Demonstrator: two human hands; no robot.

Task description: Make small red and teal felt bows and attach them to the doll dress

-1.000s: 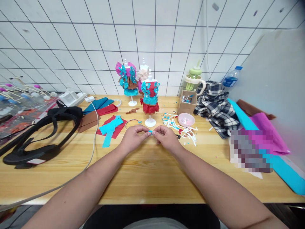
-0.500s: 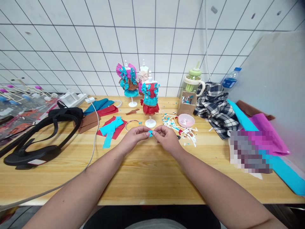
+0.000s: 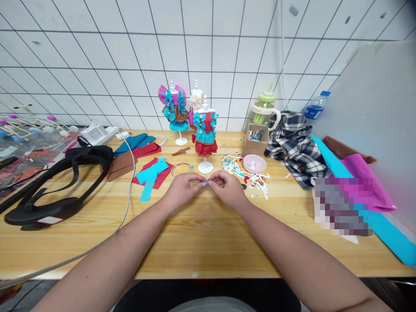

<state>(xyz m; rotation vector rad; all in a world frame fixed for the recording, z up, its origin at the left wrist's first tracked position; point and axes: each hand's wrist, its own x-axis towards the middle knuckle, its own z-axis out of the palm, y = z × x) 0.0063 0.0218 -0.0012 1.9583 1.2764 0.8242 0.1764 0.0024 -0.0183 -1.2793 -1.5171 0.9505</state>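
Between the fingertips of both hands is a small piece of blue crepe paper (image 3: 207,183), mostly covered by the fingers. My left hand (image 3: 183,189) pinches it from the left, and my right hand (image 3: 226,187) pinches it from the right. Just beyond them stands a small white mannequin (image 3: 205,130) dressed in red and blue paper with blue bows. A thin ring (image 3: 182,170) lies behind my left hand. White paper scraps (image 3: 256,184) are scattered beyond my right hand.
Two more dressed mannequins (image 3: 177,108) stand behind. Blue strips (image 3: 151,177) lie on red paper at left, near a black headset (image 3: 78,190) and a cable (image 3: 127,203). A pink bowl (image 3: 255,164), cardboard box (image 3: 255,141), cup (image 3: 264,106) and checked cloth (image 3: 289,143) are at right.
The fingertips have drawn closer together, and less of the blue paper shows between them. Both hands remain in nearly the same place above the table.
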